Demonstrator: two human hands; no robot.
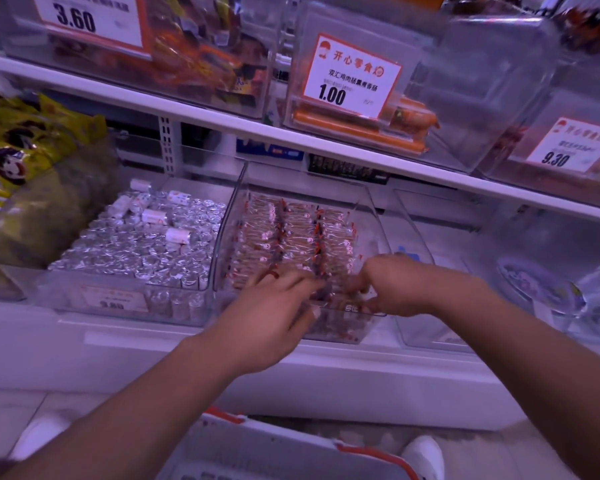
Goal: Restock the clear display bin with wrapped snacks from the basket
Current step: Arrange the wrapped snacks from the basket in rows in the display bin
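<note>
Reaching into the clear display bin (371,216), the left hand (274,299) and right hand (392,282) curl their fingers on the wrapped snacks (291,233) at its front, probably to keep the rows neat. The basket (274,448) waits below, for easy refilling.

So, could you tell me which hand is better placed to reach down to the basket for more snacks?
Probably the left hand: it sits nearer the bin's front edge, more directly above the basket, while the right hand reaches deeper among the snacks.
</note>
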